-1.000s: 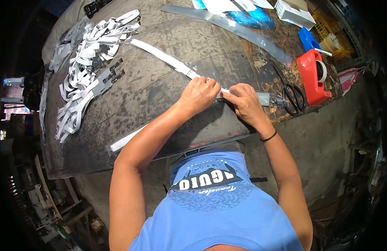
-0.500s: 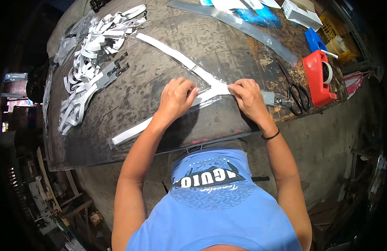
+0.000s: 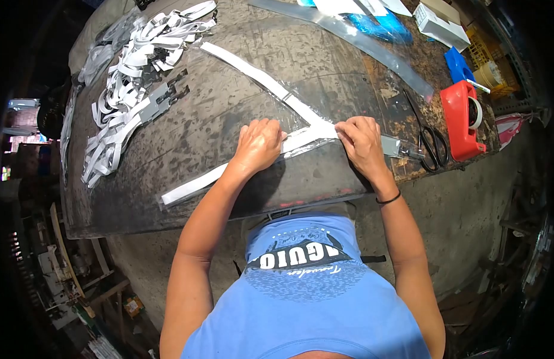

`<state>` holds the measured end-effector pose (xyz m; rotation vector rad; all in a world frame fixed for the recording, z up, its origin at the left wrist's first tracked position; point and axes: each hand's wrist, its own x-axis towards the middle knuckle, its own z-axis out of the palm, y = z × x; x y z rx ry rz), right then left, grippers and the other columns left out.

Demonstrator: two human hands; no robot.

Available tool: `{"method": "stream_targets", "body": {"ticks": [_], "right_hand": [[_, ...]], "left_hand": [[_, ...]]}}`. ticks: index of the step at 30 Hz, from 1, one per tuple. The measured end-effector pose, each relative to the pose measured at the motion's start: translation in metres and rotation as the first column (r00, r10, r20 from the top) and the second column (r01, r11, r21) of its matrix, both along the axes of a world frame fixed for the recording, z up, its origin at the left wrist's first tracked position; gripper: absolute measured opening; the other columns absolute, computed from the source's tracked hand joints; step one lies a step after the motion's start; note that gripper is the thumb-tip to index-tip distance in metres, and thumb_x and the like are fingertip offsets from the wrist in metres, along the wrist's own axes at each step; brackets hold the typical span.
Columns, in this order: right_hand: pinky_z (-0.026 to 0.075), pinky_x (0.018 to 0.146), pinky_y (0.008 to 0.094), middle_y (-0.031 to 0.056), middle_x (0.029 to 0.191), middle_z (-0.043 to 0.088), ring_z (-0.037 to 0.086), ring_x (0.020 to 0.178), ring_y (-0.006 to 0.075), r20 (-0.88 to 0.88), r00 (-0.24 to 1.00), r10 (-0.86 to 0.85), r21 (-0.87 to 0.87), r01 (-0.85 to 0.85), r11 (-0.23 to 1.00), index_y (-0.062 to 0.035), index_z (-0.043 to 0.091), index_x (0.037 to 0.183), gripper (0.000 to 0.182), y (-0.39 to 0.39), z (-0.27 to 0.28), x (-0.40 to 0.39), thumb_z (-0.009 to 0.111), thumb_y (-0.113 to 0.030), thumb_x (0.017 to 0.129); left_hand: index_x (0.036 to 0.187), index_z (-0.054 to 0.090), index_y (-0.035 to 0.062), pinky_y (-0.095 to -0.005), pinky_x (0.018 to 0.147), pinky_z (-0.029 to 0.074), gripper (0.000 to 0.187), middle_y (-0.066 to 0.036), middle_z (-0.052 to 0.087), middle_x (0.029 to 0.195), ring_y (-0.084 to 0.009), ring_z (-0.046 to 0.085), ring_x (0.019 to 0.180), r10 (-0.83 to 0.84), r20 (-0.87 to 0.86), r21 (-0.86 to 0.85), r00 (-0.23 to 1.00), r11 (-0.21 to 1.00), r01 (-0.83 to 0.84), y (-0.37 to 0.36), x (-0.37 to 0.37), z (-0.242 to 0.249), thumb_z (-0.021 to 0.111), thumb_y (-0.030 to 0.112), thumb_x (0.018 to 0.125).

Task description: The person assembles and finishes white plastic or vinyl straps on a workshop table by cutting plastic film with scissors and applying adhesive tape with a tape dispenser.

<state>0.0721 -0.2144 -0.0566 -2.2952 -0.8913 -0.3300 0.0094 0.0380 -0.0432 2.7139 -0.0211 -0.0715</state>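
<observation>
A white lanyard strap [image 3: 253, 73] lies spread in a V across the dark table, with clear plastic film around its two arms. My left hand [image 3: 259, 145] is closed at the lower arm, its fingertips curled at the strap's upper edge. Where the two arms meet, my right hand [image 3: 359, 142] pinches the strap between thumb and fingers. Beyond that hand, a grey end piece [image 3: 392, 146] with a clip sticks out to the right. The undersides of both hands' fingers are hidden.
A heap of white lanyards [image 3: 130, 90] lies at the left. Black scissors [image 3: 432, 146] and a red tape dispenser [image 3: 461, 119] stand at the right. A long clear plastic strip [image 3: 355, 42], blue plastic packaging [image 3: 381, 27] and a white box [image 3: 441, 27] lie farther back.
The view has shifted slightly. My left hand has turned and come closer to the strap's lower arm, near the join. My right hand keeps its pinch at the join.
</observation>
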Motion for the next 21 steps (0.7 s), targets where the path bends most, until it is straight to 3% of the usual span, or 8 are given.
{"method": "stream_targets", "body": {"ticks": [9, 12, 15, 16, 18, 20, 21], "right_hand": [[0.039, 0.084, 0.0376, 0.0034, 0.088, 0.058, 0.053, 0.092, 0.0245, -0.001, 1.0, -0.007, 0.019, 0.007, 1.0, -0.0105, 0.066, 0.096, 0.015, -0.001, -0.001, 0.0, 0.067, -0.008, 0.081], [0.039, 0.084, 0.0379, 0.0033, 0.09, 0.059, 0.053, 0.093, 0.0248, -0.002, 1.0, 0.003, 0.014, -0.003, 1.0, -0.0105, 0.066, 0.096, 0.016, -0.003, -0.004, 0.001, 0.068, -0.008, 0.081], [0.039, 0.084, 0.0386, 0.0048, 0.092, 0.06, 0.054, 0.095, 0.0263, 0.013, 1.0, -0.011, 0.017, 0.011, 1.0, -0.0099, 0.066, 0.097, 0.017, 0.0, -0.003, 0.001, 0.069, -0.009, 0.08], [0.04, 0.084, 0.039, 0.0054, 0.093, 0.06, 0.054, 0.096, 0.0269, 0.005, 1.0, -0.021, 0.012, 0.02, 1.0, -0.0098, 0.067, 0.097, 0.017, -0.001, -0.001, -0.001, 0.069, -0.009, 0.08], [0.04, 0.084, 0.0393, 0.0069, 0.095, 0.061, 0.054, 0.096, 0.0276, -0.013, 1.0, -0.021, -0.003, 0.021, 1.0, -0.0097, 0.067, 0.097, 0.018, -0.001, -0.002, 0.0, 0.068, -0.007, 0.08], [0.04, 0.084, 0.0392, 0.0074, 0.095, 0.061, 0.054, 0.096, 0.0272, -0.009, 1.0, -0.022, -0.011, 0.022, 1.0, -0.0099, 0.068, 0.098, 0.018, 0.0, -0.009, 0.002, 0.068, -0.007, 0.08], [0.04, 0.084, 0.0392, 0.0074, 0.095, 0.061, 0.054, 0.096, 0.0272, -0.015, 1.0, 0.024, 0.022, -0.023, 0.999, -0.0099, 0.068, 0.098, 0.018, 0.022, -0.013, 0.0, 0.068, -0.007, 0.08]], "left_hand": [[0.085, 0.055, 0.004, -0.0459, 0.076, 0.039, 0.019, -0.014, 0.058, 0.087, -0.0357, 0.055, 0.09, -0.05, 0.101, 0.038, 0.994, 0.998, 0.047, -0.01, 0.007, -0.001, 0.06, 0.021, 0.09], [0.088, 0.057, 0.0033, -0.0443, 0.077, 0.042, 0.018, -0.015, 0.059, 0.088, -0.0357, 0.055, 0.09, -0.025, 0.129, -0.019, 0.991, 0.999, 0.028, 0.001, 0.002, 0.007, 0.059, 0.021, 0.09], [0.094, 0.061, 0.0029, -0.0391, 0.082, 0.045, 0.017, -0.015, 0.059, 0.089, -0.0322, 0.057, 0.091, 0.14, 0.094, -0.21, 0.986, 0.971, -0.118, 0.037, -0.028, 0.014, 0.059, 0.019, 0.09], [0.095, 0.061, 0.0028, -0.0382, 0.083, 0.045, 0.018, -0.014, 0.06, 0.092, -0.0308, 0.057, 0.093, 0.148, 0.095, -0.194, 0.984, 0.973, -0.127, 0.06, -0.044, 0.017, 0.06, 0.02, 0.09], [0.1, 0.062, 0.0038, -0.0392, 0.088, 0.043, 0.023, -0.013, 0.062, 0.1, -0.0314, 0.057, 0.1, 0.218, 0.211, 0.0, 0.953, 0.975, -0.223, 0.104, -0.085, 0.013, 0.061, 0.024, 0.089], [0.103, 0.064, 0.0073, -0.045, 0.095, 0.039, 0.03, -0.013, 0.062, 0.112, -0.0328, 0.055, 0.11, 0.347, 0.289, 0.173, 0.892, 0.898, -0.405, 0.144, -0.135, 0.007, 0.065, 0.031, 0.086], [0.108, 0.064, 0.0082, -0.0463, 0.104, 0.031, 0.034, -0.014, 0.058, 0.124, -0.0322, 0.049, 0.122, 0.432, 0.253, 0.15, 0.866, 0.866, -0.476, 0.168, -0.16, 0.0, 0.064, 0.034, 0.087]]}}
